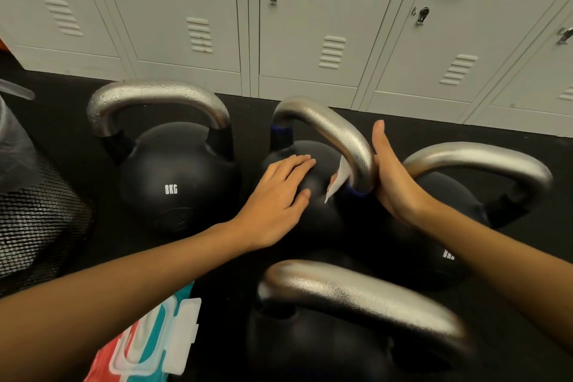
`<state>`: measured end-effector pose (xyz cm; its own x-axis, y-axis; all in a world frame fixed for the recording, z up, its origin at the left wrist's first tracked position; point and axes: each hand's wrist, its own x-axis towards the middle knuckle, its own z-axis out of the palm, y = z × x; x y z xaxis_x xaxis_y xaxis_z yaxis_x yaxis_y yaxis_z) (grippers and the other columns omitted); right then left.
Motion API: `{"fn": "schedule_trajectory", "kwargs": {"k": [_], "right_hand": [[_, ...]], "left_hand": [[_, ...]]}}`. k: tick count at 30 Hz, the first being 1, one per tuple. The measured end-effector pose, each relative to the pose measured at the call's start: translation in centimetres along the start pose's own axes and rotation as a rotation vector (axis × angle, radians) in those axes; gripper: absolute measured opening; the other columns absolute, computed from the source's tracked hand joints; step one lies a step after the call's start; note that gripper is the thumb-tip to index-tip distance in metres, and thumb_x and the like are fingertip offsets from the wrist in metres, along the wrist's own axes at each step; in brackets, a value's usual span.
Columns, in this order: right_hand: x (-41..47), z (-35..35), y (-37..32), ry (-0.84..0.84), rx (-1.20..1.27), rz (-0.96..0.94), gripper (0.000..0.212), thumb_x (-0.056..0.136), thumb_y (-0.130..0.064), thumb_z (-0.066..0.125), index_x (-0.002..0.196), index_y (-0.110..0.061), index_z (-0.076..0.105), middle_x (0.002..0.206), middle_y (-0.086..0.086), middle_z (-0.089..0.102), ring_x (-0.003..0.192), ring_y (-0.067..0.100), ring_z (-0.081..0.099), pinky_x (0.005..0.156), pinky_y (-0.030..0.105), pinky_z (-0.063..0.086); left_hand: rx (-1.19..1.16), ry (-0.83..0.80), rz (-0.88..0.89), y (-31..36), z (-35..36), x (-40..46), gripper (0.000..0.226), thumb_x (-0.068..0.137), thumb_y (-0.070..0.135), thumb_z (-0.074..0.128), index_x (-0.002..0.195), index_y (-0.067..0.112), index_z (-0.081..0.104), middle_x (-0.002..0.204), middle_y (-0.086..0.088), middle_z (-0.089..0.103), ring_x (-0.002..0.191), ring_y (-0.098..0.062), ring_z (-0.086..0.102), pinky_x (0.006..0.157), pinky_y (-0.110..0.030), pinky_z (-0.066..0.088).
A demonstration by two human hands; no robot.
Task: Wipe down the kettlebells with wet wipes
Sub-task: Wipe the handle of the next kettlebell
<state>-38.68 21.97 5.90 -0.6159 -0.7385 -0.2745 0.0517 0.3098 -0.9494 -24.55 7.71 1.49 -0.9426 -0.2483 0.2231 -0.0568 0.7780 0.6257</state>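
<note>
Kettlebell [313, 183] upright, handle arch left-right; R hand [393, 183] wiping w/ wipe [338, 178].

We are looking down at a black floor [77, 146] that is carrying four black kettlebells: one marked 8KG [176, 183] at ten o'clock, one [313, 195] at centre, one [446, 214] at three o'clock, one [325, 347] at six. A wipes pack [155, 341] is lying at seven o'clock, a mesh bin [37, 220] standing at nine.

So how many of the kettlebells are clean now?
Probably one: the 8KG kettlebell has wet droplets on its handle. The right hand wipes the middle kettlebell handle with a wet wipe; the left hand steadies it. Two nearer kettlebells look dry.
</note>
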Motion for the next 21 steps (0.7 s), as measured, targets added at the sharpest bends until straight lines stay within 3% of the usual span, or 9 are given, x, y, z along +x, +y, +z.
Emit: {"fn": "schedule_trajectory", "kwargs": {"k": [2, 5, 8, 13, 17, 21], "right_hand": [[0.2, -0.3, -0.7, -0.049, -0.043, 0.026, 0.111, 0.062, -0.096, 0.023, 0.095, -0.003, 0.075, 0.105, 0.019, 0.071, 0.112, 0.030, 0.064, 0.118, 0.045, 0.030], [-0.4, -0.8, -0.2, -0.062, -0.072, 0.002, 0.128, 0.067, -0.095, 0.015, 0.100, 0.021, 0.059, 0.104, 0.039, 0.059, 0.101, 0.041, 0.062, 0.112, 0.042, 0.039], [-1.8, -0.7, 1.4, -0.042, 0.046, 0.020, 0.102, 0.093, -0.070, 0.001, 0.110, 0.004, 0.069, 0.108, 0.016, 0.072, 0.107, 0.018, 0.067, 0.096, 0.021, 0.046], [-4.8, 0.0, 2.9, 0.078, 0.118, -0.026, 0.046, 0.107, -0.038, 0.026, 0.117, -0.022, 0.068, 0.117, -0.006, 0.072, 0.114, 0.004, 0.063, 0.105, 0.032, 0.043], [-7.2, 0.1, 3.5, 0.167, 0.014, -0.101, 0.033, 0.102, -0.031, 0.043, 0.118, -0.021, 0.070, 0.111, -0.008, 0.074, 0.110, 0.010, 0.066, 0.096, 0.026, 0.051], [-7.9, 0.1, 2.9, 0.264, -0.200, -0.217, 0.048, 0.089, -0.036, 0.059, 0.135, -0.028, 0.056, 0.107, -0.015, 0.073, 0.103, -0.002, 0.066, 0.087, 0.009, 0.047]], "left_hand": [[-0.004, -0.006, -0.001, -0.1, 0.0, 0.0, 0.052, 0.099, 0.022, 0.045, 0.148, 0.020, 0.029, 0.152, 0.009, 0.027, 0.139, -0.005, 0.013, 0.113, -0.019, 0.011], [-0.005, -0.002, 0.002, -0.2, 0.0, 0.0, 0.052, 0.099, 0.023, 0.045, 0.148, 0.020, 0.029, 0.152, 0.009, 0.027, 0.139, -0.005, 0.013, 0.115, -0.021, 0.012], [-0.006, -0.005, 0.004, -0.2, 0.1, 0.0, 0.052, 0.099, 0.023, 0.045, 0.149, 0.020, 0.028, 0.152, 0.010, 0.026, 0.139, -0.003, 0.011, 0.113, -0.017, 0.009], [-0.001, 0.001, 0.009, -0.3, 0.1, -0.1, 0.052, 0.099, 0.024, 0.045, 0.149, 0.020, 0.028, 0.152, 0.010, 0.026, 0.140, -0.005, 0.012, 0.116, -0.022, 0.011], [0.002, 0.001, 0.012, -0.3, 0.1, 0.0, 0.052, 0.100, 0.025, 0.045, 0.149, 0.020, 0.028, 0.152, 0.009, 0.027, 0.140, -0.005, 0.012, 0.115, -0.021, 0.011], [0.008, 0.014, 0.021, -0.4, 0.2, 0.0, 0.052, 0.099, 0.025, 0.045, 0.148, 0.019, 0.030, 0.152, 0.008, 0.028, 0.139, -0.006, 0.013, 0.115, -0.021, 0.012]]}}
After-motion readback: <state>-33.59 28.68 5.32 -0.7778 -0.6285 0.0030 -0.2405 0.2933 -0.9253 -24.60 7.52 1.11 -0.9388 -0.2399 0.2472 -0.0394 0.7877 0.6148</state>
